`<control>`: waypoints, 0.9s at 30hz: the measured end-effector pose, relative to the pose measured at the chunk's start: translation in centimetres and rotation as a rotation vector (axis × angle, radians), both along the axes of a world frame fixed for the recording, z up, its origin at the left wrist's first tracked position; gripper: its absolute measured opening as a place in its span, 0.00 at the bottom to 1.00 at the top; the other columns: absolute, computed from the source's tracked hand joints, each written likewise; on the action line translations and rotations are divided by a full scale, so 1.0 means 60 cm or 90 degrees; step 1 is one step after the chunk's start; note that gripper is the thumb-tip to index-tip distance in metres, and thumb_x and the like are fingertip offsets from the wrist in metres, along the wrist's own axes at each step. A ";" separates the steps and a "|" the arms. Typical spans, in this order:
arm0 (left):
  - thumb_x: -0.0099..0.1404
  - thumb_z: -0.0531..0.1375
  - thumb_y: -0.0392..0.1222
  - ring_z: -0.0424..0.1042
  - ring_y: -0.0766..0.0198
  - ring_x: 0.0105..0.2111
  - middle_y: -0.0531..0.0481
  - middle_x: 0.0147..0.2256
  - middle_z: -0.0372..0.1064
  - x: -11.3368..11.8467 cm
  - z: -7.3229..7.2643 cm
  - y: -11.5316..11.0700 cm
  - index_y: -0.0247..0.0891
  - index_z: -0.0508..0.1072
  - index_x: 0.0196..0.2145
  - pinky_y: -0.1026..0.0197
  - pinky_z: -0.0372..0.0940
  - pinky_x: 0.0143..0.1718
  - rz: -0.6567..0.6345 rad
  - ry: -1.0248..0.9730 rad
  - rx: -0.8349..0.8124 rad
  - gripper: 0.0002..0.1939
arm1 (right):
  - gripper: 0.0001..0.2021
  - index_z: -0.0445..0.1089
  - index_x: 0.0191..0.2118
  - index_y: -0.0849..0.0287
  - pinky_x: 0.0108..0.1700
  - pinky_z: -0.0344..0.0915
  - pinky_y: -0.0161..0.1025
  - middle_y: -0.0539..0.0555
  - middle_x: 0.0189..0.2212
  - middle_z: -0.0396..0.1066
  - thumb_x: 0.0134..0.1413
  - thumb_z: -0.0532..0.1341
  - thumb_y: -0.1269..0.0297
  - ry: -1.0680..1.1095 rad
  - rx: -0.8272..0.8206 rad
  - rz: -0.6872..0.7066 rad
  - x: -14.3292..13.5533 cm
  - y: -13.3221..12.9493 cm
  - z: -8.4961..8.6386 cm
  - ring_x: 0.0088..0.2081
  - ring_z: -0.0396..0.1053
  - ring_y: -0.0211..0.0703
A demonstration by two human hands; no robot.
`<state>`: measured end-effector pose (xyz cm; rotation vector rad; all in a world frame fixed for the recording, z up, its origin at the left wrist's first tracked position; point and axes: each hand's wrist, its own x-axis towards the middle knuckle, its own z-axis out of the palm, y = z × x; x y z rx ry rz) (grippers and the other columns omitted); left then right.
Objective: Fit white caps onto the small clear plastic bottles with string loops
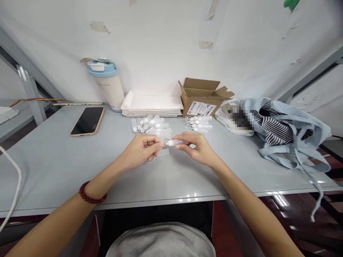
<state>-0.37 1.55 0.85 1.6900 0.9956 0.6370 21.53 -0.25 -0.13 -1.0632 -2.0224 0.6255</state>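
Observation:
Between finger and thumb, my right hand (195, 147) holds a small clear bottle with a white tip (175, 142), which points left. My left hand (142, 150) is pinched at that tip, with a thin cord loop hanging under its fingers; exactly what it grips is too small to tell. A clear, flat tag-like piece (163, 152) lies just below the tip. Beyond my hands is a pile of translucent pieces with cords (152, 123). To its right, several similar small bottles (199, 125) lie in front of the cardboard box.
On the grey table (128, 189) are a phone (88, 121), a tumbler (108, 85) and a stack of white sheets or envelopes (154, 105). An open cardboard box (200, 98) stands at the back, with a light blue bag (302, 125) at right.

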 end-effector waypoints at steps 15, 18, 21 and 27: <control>0.62 0.57 0.43 0.58 0.72 0.16 0.57 0.18 0.60 0.006 -0.007 -0.004 0.35 0.71 0.27 0.68 0.54 0.19 -0.002 -0.046 -0.029 0.10 | 0.12 0.75 0.41 0.61 0.29 0.59 0.35 0.54 0.30 0.73 0.56 0.61 0.60 0.003 0.008 0.001 -0.007 -0.003 -0.007 0.27 0.63 0.36; 0.62 0.57 0.43 0.58 0.72 0.17 0.57 0.18 0.60 0.006 -0.008 -0.004 0.35 0.71 0.27 0.68 0.54 0.19 -0.004 -0.043 -0.023 0.10 | 0.12 0.75 0.41 0.62 0.28 0.59 0.35 0.54 0.29 0.72 0.56 0.61 0.61 0.005 0.013 0.002 -0.008 -0.005 -0.007 0.26 0.63 0.36; 0.62 0.57 0.44 0.58 0.73 0.16 0.57 0.18 0.60 0.006 -0.009 -0.004 0.35 0.71 0.27 0.68 0.54 0.19 -0.004 -0.039 -0.021 0.11 | 0.11 0.75 0.41 0.63 0.29 0.60 0.35 0.54 0.29 0.72 0.55 0.62 0.62 0.005 0.020 0.002 -0.009 -0.005 -0.007 0.26 0.62 0.35; 0.62 0.57 0.43 0.58 0.73 0.16 0.58 0.17 0.60 0.006 -0.011 -0.005 0.35 0.70 0.26 0.68 0.54 0.19 -0.014 -0.037 -0.028 0.11 | 0.10 0.76 0.40 0.63 0.28 0.59 0.34 0.53 0.27 0.72 0.55 0.62 0.64 0.013 0.038 0.011 -0.010 -0.004 -0.010 0.24 0.61 0.34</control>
